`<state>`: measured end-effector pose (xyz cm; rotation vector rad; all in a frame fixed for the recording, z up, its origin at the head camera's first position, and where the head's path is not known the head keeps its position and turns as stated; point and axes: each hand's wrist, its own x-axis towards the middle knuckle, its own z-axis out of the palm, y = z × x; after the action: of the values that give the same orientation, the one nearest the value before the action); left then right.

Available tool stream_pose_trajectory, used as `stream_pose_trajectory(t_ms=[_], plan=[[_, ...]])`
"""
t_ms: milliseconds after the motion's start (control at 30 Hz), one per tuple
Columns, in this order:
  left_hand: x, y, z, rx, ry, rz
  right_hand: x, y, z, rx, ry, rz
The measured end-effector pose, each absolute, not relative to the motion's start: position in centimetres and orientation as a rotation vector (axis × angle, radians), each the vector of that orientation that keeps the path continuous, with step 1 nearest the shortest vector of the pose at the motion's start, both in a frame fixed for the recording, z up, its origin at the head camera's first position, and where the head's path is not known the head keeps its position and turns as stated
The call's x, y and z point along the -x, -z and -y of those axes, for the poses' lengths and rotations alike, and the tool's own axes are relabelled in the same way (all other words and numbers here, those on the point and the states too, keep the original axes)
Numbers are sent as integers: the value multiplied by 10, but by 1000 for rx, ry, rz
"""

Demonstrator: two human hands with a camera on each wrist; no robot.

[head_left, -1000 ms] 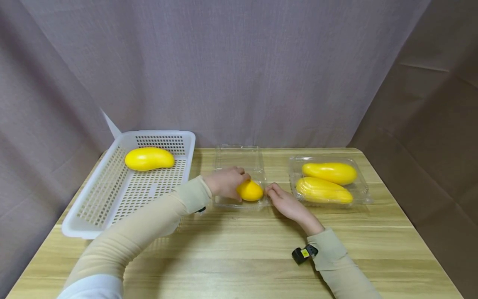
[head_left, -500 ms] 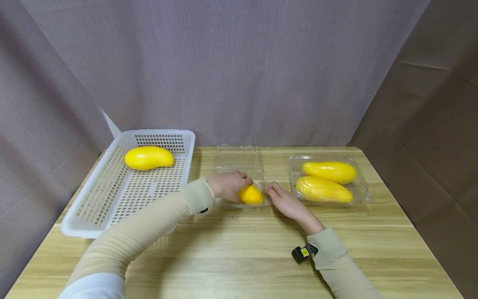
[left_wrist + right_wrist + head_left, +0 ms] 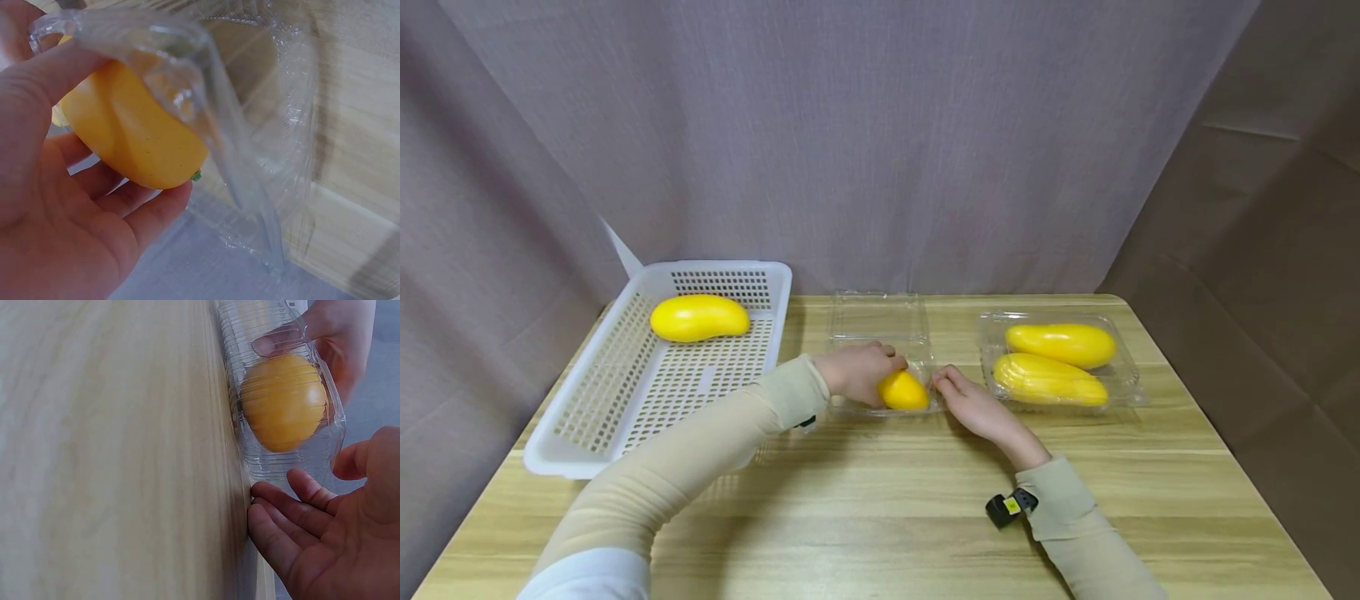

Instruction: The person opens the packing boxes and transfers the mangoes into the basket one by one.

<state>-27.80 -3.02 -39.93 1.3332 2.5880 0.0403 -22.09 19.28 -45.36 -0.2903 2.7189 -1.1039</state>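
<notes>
My left hand grips a yellow mango low inside a clear plastic clamshell box whose lid lies tipped back. In the left wrist view the thumb is on top of the mango and the fingers curl beneath it, near a small green stem end. My right hand pinches the box's right side. The right wrist view shows that thumb at the rim of the box, with the other fingers against its lower wall.
A white perforated basket at the left holds one mango. To the right, another clear plastic box holds two mangoes, the nearer one being this mango. A grey curtain hangs behind the wooden table.
Compared with a second ago, my left hand and the mango have shifted slightly right and lower into the box. Over the last half second both hands are nearly still.
</notes>
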Motion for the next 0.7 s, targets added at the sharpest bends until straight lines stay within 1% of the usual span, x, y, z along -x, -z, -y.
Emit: stream_pose_trajectory(t_ms=[267,700], plan=[[281,396,35,-1369,3,-2587,221,453,-193,293,1083,-2732],[284,376,43,-1301,34,-2584,220,453,-192,289,1092,-2734]])
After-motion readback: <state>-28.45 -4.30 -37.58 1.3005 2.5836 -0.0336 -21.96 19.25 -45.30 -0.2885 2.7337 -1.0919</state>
